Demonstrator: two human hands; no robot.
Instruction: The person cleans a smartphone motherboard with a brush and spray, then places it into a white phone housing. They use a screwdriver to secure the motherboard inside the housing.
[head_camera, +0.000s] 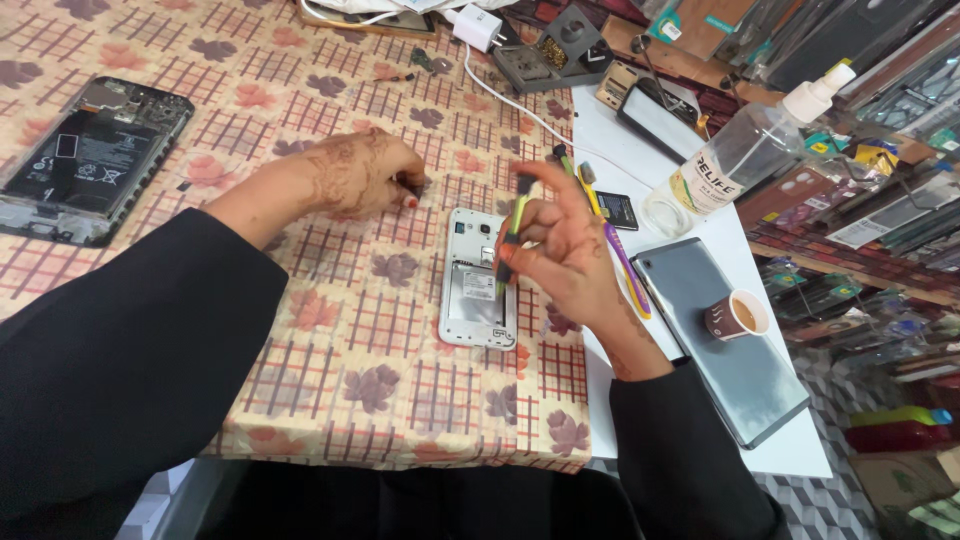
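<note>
screwdriver (512, 232) in right hand (560, 250) fingers

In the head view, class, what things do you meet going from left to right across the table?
Opened black phone → left hand → white phone, back cover off → right hand holding a green tool → grey tablet with a paper cup on it.

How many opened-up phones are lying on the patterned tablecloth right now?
2: a white phone with its back off, under the right hand holding a screwdriver, and a black opened phone at the far left. Others may be hidden in the clutter.
</note>
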